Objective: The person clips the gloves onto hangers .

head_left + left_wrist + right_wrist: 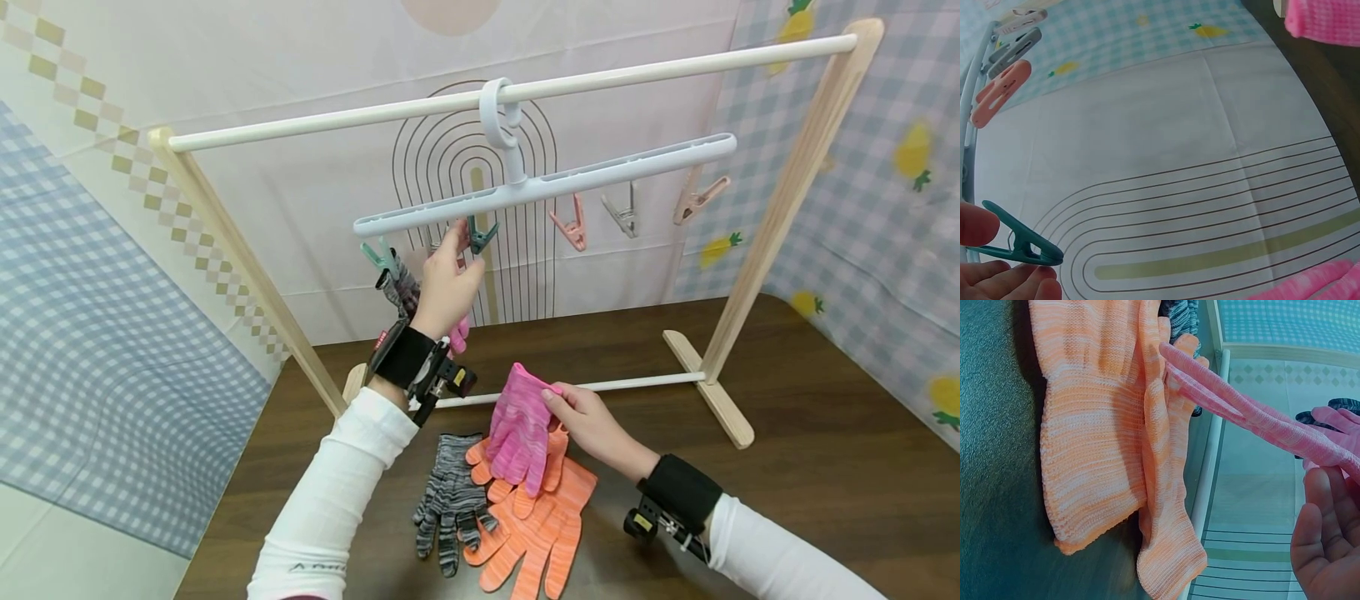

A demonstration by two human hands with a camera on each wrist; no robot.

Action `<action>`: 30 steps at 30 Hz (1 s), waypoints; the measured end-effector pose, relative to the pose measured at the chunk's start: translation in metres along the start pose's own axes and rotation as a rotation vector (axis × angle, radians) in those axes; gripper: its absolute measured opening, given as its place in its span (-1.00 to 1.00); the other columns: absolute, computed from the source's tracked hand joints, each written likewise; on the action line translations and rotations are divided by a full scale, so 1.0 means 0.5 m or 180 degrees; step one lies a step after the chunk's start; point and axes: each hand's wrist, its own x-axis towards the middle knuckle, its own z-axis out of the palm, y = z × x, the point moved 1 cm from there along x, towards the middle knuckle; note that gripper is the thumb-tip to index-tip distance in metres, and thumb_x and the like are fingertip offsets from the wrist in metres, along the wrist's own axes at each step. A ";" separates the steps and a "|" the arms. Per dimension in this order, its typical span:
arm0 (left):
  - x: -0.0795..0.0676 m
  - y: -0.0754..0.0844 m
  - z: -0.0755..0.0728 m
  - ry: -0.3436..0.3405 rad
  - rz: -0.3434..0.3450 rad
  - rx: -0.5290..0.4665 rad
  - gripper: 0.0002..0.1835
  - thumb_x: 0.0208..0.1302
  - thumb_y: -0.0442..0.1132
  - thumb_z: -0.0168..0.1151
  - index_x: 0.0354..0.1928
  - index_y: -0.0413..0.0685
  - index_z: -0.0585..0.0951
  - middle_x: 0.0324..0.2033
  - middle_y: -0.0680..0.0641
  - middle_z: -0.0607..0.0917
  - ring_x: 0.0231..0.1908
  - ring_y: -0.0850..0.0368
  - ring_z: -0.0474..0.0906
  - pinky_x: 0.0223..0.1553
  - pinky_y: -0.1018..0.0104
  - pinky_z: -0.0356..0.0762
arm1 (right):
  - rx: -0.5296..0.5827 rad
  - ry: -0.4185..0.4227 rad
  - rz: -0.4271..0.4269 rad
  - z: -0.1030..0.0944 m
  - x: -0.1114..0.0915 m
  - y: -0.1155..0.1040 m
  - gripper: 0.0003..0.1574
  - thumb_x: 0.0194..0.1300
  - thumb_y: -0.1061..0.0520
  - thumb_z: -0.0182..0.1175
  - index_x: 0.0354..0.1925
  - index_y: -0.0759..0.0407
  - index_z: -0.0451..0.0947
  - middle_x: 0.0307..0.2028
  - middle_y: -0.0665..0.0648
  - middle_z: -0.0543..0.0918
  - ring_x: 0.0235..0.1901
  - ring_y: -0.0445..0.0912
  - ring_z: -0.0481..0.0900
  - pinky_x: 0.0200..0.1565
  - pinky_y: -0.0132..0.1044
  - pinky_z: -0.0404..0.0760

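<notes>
My left hand [450, 287] is up under the pale blue hanger [517, 193], with thumb and fingers about the handles of a dark green clothespin [1029, 247] that hangs there. My right hand [588, 421] pinches a pink knit glove [521, 425] near its cuff, and the glove's fingers dangle over the pile of gloves. Orange gloves [540, 525] and a grey-black glove [450, 492] lie on the table under it. Left of my left hand, a mint clothespin [382, 257] holds a grey-black glove [397, 287]. Another pink glove [460, 335] hangs partly hidden behind that hand.
The hanger hooks over the white rail [667, 73] of a wooden stand [787, 208]. Pink [573, 227], grey [622, 214] and beige [697, 202] clothespins hang along its right half. A lower white bar [645, 382] crosses just behind the gloves, above the brown table [637, 333].
</notes>
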 end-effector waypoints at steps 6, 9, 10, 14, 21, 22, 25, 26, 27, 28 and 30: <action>0.003 0.008 -0.001 0.0006 -0.0005 0.0040 -0.39 0.24 -0.30 -0.06 0.32 -0.12 0.05 0.26 -0.14 0.25 0.24 0.12 0.21 0.19 0.26 0.23 | -0.0012 -0.0027 0.0039 -0.001 -0.001 0.000 -0.65 0.36 0.10 -0.12 -0.43 0.31 0.43 -0.54 0.30 0.50 -0.63 -0.24 0.35 -0.59 -0.41 0.35; 0.002 0.012 0.000 0.0019 0.0000 0.0067 -0.40 0.24 -0.29 -0.04 0.32 -0.09 0.07 0.23 -0.14 0.31 0.22 0.11 0.24 0.18 0.26 0.23 | -0.0019 -0.0038 0.0083 -0.003 -0.002 0.000 -0.64 0.36 0.08 -0.12 -0.43 0.30 0.43 -0.53 0.33 0.49 -0.66 -0.26 0.31 -0.62 -0.42 0.32; 0.001 0.014 0.000 0.0023 0.0004 0.0069 -0.40 0.24 -0.28 -0.05 0.32 -0.09 0.08 0.22 -0.14 0.32 0.21 0.11 0.25 0.18 0.26 0.24 | -0.0018 -0.0043 0.0083 -0.003 -0.003 -0.001 -0.64 0.36 0.08 -0.12 -0.42 0.30 0.43 -0.53 0.33 0.49 -0.65 -0.26 0.31 -0.62 -0.42 0.32; 0.000 0.018 0.002 0.0027 0.0029 0.0045 -0.43 0.26 -0.28 -0.06 0.31 -0.07 0.10 0.16 -0.14 0.39 0.18 0.10 0.29 0.16 0.26 0.26 | -0.0008 -0.0043 0.0090 -0.007 -0.004 -0.002 -0.65 0.36 0.08 -0.12 -0.41 0.31 0.43 -0.54 0.29 0.49 -0.63 -0.25 0.33 -0.60 -0.43 0.33; -0.005 0.019 0.003 0.0051 0.0161 -0.0244 -0.59 0.32 -0.28 -0.14 0.21 -0.14 0.26 0.05 -0.17 0.48 0.07 0.09 0.40 0.07 0.29 0.36 | -0.0009 -0.0026 0.0094 -0.009 -0.006 -0.002 -0.64 0.36 0.07 -0.13 -0.41 0.30 0.43 -0.55 0.14 0.51 -0.54 -0.14 0.44 -0.53 -0.34 0.42; -0.006 0.020 0.003 0.0071 0.0182 -0.0254 -0.62 0.33 -0.28 -0.15 0.17 -0.14 0.30 0.04 -0.16 0.49 0.06 0.09 0.41 0.06 0.30 0.37 | -0.0007 -0.0030 0.0090 -0.009 -0.006 -0.002 -0.64 0.36 0.07 -0.13 -0.41 0.30 0.43 -0.55 0.13 0.51 -0.54 -0.14 0.44 -0.52 -0.32 0.43; -0.009 0.024 0.005 0.0150 0.0198 -0.0217 -0.67 0.35 -0.25 -0.19 0.08 -0.18 0.39 -0.02 -0.15 0.51 -0.11 0.12 0.44 -0.12 0.35 0.36 | -0.0006 -0.0025 0.0072 -0.011 -0.008 -0.002 -0.64 0.36 0.07 -0.12 -0.41 0.30 0.43 -0.55 0.12 0.51 -0.54 -0.16 0.44 -0.51 -0.33 0.44; -0.010 0.025 0.005 0.0172 0.0198 -0.0203 -0.68 0.36 -0.24 -0.20 0.06 -0.19 0.40 -0.03 -0.15 0.51 -0.21 0.10 0.43 -0.21 0.36 0.33 | 0.0003 -0.0022 0.0066 -0.011 -0.008 -0.002 -0.64 0.36 0.07 -0.12 -0.41 0.30 0.43 -0.55 0.12 0.51 -0.54 -0.17 0.44 -0.50 -0.34 0.44; -0.011 0.026 0.006 0.0191 0.0191 -0.0196 -0.68 0.37 -0.24 -0.21 0.05 -0.20 0.41 -0.04 -0.15 0.52 -0.30 0.09 0.39 -0.29 0.35 0.28 | 0.0002 -0.0018 0.0064 -0.011 -0.008 -0.002 -0.64 0.36 0.07 -0.12 -0.42 0.29 0.43 -0.55 0.13 0.51 -0.54 -0.17 0.44 -0.50 -0.36 0.44; -0.011 0.026 0.007 0.0209 0.0190 -0.0208 -0.67 0.37 -0.23 -0.22 0.05 -0.21 0.41 -0.04 -0.16 0.52 -0.37 0.09 0.33 -0.34 0.36 0.22 | 0.0005 -0.0015 0.0065 -0.012 -0.009 -0.003 -0.64 0.36 0.07 -0.12 -0.42 0.29 0.43 -0.55 0.13 0.51 -0.54 -0.18 0.45 -0.50 -0.38 0.44; -0.010 0.026 0.008 0.0267 0.0195 -0.0199 -0.66 0.38 -0.22 -0.24 0.02 -0.24 0.43 -0.08 -0.18 0.53 -0.46 0.10 0.24 -0.40 0.38 0.15 | 0.0015 -0.0010 0.0057 -0.013 -0.009 -0.002 -0.65 0.36 0.07 -0.12 -0.42 0.29 0.42 -0.55 0.13 0.51 -0.54 -0.18 0.45 -0.49 -0.40 0.45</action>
